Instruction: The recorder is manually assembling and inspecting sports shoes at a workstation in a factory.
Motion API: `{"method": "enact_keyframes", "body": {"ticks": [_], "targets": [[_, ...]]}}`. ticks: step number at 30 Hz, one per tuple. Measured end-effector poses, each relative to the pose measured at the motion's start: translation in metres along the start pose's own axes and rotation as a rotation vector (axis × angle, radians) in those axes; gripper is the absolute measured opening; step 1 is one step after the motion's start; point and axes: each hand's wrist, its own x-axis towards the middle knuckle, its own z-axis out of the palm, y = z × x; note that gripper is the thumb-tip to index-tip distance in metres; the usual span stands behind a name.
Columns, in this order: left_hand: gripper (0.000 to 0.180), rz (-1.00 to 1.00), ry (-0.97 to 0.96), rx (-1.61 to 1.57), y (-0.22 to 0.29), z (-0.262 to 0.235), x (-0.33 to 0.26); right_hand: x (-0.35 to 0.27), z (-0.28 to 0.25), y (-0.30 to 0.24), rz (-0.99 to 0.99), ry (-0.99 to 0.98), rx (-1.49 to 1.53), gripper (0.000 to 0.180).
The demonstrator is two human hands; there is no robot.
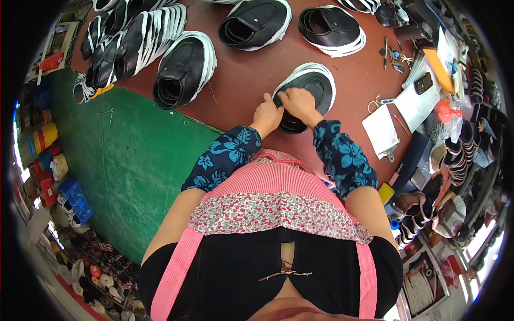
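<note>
Directly in front of me lies a stack of black shoe uppers with white jagged edging, the toe end pointing away. My left hand is closed on the left edge of the stack, close to the opening. Across the top of the uppers reaches my right hand, its fingers curled toward that same left edge and almost meeting the left hand. What the right fingertips pinch is too small to make out. Blue-flowered dark sleeve covers wrap both forearms.
More stacked uppers stand on the red-brown tabletop: one stack to the left, others farther back. Green surface adjoins at left. On the right are papers, a red pen, a phone-like device and cluttered shoes.
</note>
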Motion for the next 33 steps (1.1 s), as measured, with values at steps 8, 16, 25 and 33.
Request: {"method": "enact_keyframes", "body": {"ticks": [8, 16, 25, 33], "targets": [[0.045, 0.105, 0.003, 0.022, 0.006, -0.003, -0.003, -0.023, 0.021, -0.001, -0.119, 0.254, -0.068, 0.042], [0.049, 0.102, 0.059, 0.031, 0.018, -0.017, -0.014, -0.064, -0.052, 0.001, 0.094, 0.366, 0.224, 0.049], [0.037, 0.997, 0.115, 0.310, 0.029, 0.006, -0.065, -0.110, 0.012, 0.120, 0.585, 0.475, 0.919, 0.045], [0.036, 0.189, -0.184, -0.930, -0.010, -0.082, -0.068, -0.125, 0.000, 0.134, 0.640, 0.589, 1.339, 0.042]]}}
